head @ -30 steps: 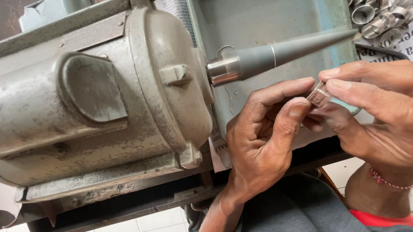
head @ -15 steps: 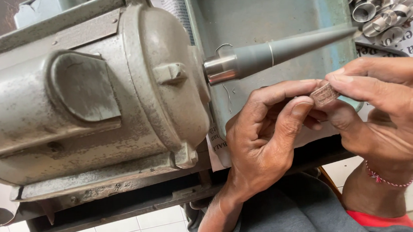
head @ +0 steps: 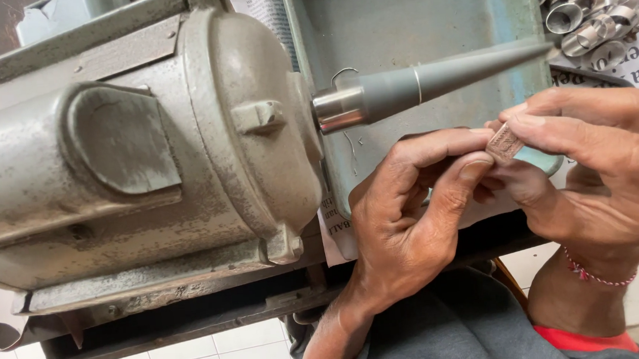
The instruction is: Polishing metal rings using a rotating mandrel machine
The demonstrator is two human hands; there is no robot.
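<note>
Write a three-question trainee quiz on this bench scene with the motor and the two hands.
1. True or false: the small patterned metal ring is slid onto the grey tapered metal spindle.
2. Which hands touch the ring? A) only the left hand B) only the right hand C) both
3. Fill in: the pile of shiny silver metal rings lies at the picture's upper ____ corner.

Key
1. False: the ring is pinched in the fingers below the spindle, which juts bare from the worn grey round motor housing.
2. C
3. right
</note>
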